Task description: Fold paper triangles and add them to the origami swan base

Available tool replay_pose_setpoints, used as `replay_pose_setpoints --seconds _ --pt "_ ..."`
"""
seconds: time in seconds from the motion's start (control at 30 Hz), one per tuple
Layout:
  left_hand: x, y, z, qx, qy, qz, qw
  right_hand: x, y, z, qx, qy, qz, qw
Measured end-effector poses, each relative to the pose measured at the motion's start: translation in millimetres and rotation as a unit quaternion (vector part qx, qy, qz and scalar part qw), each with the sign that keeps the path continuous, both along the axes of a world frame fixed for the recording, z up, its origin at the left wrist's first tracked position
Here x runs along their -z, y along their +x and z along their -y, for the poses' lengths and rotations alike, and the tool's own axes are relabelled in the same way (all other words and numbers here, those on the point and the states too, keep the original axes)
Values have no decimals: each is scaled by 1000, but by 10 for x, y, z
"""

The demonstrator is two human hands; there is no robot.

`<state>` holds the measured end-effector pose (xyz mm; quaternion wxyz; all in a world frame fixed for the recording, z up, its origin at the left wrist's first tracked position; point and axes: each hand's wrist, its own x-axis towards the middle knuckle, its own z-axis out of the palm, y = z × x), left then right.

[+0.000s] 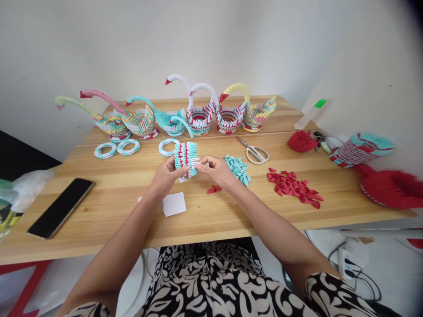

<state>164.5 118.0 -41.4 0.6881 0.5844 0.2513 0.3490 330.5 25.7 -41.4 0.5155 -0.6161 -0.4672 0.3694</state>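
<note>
A folded-paper piece [185,154] in bands of turquoise, red and white is held up over the middle of the table. My left hand [167,175] grips its left and lower side, with the thumb across the front. At its right edge my right hand [215,169] is closed in a pinch; whether a small paper piece is between the fingertips, I cannot make out. Just right of that hand lies a pile of turquoise folded triangles [238,169]. A few red triangles [214,189] lie below it, and a bigger red pile [294,187] is farther right.
Several paper swans [201,115] line the back of the table [112,207]. Paper rings [128,147] lie before them. Scissors [256,152] rest behind the piles. White paper slips [174,204] lie in front, a phone [62,208] at left, red paper pieces [393,188] at right.
</note>
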Motion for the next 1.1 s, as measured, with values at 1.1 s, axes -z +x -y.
replay_pose_setpoints --seconds 1.1 --pt "59 29 -29 -53 12 17 998 -76 248 -30 21 70 -344 936"
